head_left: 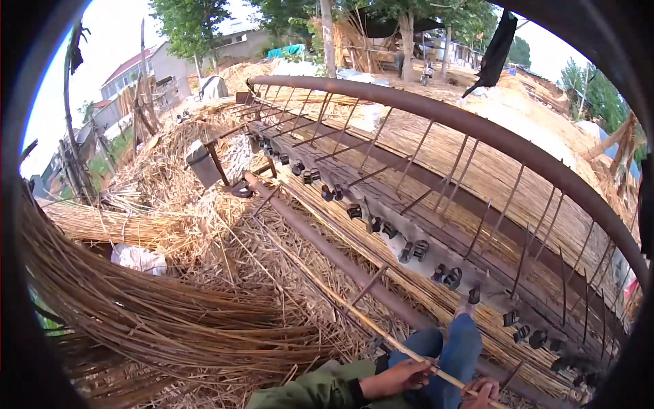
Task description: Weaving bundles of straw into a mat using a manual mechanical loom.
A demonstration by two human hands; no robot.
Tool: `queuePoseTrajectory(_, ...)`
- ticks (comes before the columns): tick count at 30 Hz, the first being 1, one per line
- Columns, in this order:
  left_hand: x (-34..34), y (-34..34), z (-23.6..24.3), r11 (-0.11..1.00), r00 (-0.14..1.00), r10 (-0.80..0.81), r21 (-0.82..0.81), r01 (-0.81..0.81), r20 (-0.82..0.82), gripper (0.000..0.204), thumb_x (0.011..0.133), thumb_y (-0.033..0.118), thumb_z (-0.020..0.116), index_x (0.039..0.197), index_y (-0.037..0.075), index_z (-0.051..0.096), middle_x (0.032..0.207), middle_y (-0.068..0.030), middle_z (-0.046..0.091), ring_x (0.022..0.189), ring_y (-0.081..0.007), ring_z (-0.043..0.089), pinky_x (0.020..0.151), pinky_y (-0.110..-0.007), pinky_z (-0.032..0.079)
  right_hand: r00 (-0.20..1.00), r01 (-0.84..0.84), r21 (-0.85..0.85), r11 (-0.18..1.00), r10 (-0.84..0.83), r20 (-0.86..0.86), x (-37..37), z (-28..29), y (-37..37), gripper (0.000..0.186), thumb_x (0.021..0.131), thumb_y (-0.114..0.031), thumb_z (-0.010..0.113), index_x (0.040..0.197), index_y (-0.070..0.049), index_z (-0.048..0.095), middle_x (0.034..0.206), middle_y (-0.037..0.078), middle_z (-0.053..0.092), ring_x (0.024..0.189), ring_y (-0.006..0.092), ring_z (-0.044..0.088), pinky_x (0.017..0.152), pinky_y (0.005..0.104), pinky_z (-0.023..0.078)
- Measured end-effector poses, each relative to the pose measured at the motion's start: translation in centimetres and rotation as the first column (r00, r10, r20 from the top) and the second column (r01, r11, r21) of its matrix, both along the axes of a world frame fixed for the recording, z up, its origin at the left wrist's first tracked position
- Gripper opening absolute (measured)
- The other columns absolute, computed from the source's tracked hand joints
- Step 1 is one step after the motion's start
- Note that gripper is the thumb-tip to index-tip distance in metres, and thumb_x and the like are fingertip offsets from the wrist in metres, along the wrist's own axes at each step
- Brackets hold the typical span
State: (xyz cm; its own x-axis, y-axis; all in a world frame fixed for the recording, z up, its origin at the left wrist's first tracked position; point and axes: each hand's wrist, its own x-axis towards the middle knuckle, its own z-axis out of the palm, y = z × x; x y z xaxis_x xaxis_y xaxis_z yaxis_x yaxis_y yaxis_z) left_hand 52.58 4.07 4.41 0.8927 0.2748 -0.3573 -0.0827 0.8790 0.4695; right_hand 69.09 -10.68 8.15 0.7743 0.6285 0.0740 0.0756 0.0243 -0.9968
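The reed stalk (385, 335) slants across the jeans (460, 356) beside the near brown metal pipe (327, 249), the left hand (403, 377) and right hand (481, 393) each with fingers wrapped round it, spaced apart seemingly to steady its long span.

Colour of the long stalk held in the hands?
The stalk is pale straw-yellow to tan; it shows best in the head view.

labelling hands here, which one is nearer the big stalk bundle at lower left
Left. The left hand holds a thin stalk, to the right of the big stalk bundle and apart from it; the right hand holds the same stalk farther right.
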Motion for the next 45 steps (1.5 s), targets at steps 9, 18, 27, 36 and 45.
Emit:
queuePoseTrajectory(9, 0.9, -1.2, -0.1, 0.989, 0.993, 0.002, -0.145, 0.016, 0.120, 0.029, 0.088, 0.030, 0.054, 0.110, 0.010, 0.052, 0.087, 0.0008, 0.058, 0.075, -0.0092, 0.057, 0.066, -0.022, 0.045, 0.965, 0.058, -0.030, 0.998, -0.064, -0.255, -2.7, 4.7, 0.5, 0.024, 0.091, -0.025, 0.046, 0.094, -0.001, 0.049, 0.075, 0.007, 0.048, 0.067, 0.0150, 0.046, 0.065, 0.0285, 0.039)
queuePoseTrajectory(18, -1.5, 3.6, 1.6, 0.919, 0.910, 0.394, 0.025, -0.395, -0.125, 0.026, 0.091, 0.030, 0.050, 0.095, 0.005, 0.057, 0.074, -0.0032, 0.057, 0.067, -0.0124, 0.055, 0.063, -0.026, 0.047, 0.939, 0.213, 0.023, 0.977, -0.212, 0.270, 4.1, 4.4, -4.7, 0.043, 0.093, -0.035, 0.039, 0.116, 0.001, 0.047, 0.083, 0.011, 0.057, 0.066, 0.0142, 0.049, 0.058, 0.0243, 0.042)
queuePoseTrajectory(27, -10.4, 19.9, 12.7, 0.567, 0.634, 0.768, 0.366, -0.737, 0.087, 0.022, 0.094, 0.025, 0.037, 0.091, 0.007, 0.049, 0.076, -0.0032, 0.054, 0.058, -0.0120, 0.049, 0.050, -0.025, 0.042, 0.795, 0.594, 0.545, 0.591, -0.331, -0.508, 14.0, 5.1, -16.3, 0.046, 0.086, -0.033, 0.053, 0.115, 0.003, 0.051, 0.107, 0.019, 0.057, 0.093, 0.0302, 0.056, 0.086, 0.0405, 0.046)
queuePoseTrajectory(36, 2.2, 13.6, 13.9, 0.914, 0.972, 0.192, 0.336, -0.229, 0.138, 0.023, 0.091, 0.028, 0.049, 0.097, 0.006, 0.051, 0.092, -0.0085, 0.061, 0.069, -0.0139, 0.061, 0.059, -0.025, 0.052, 0.793, 0.288, 0.424, 0.859, 0.035, -0.608, -1.8, 8.4, 3.7, 0.026, 0.091, -0.031, 0.046, 0.109, -0.012, 0.046, 0.075, 0.003, 0.048, 0.066, 0.0145, 0.047, 0.054, 0.0252, 0.040)
queuePoseTrajectory(45, 3.2, 13.3, 14.8, 0.930, 0.975, 0.167, 0.306, -0.205, 0.146, 0.023, 0.092, 0.025, 0.046, 0.095, 0.003, 0.051, 0.092, -0.0106, 0.061, 0.075, -0.0178, 0.063, 0.064, -0.026, 0.054, 0.961, 0.193, 0.428, 0.883, -0.082, -0.264, 1.9, 7.6, -2.8, 0.037, 0.094, -0.029, 0.042, 0.094, 0.007, 0.053, 0.071, 0.008, 0.054, 0.060, 0.0156, 0.052, 0.048, 0.0238, 0.040)
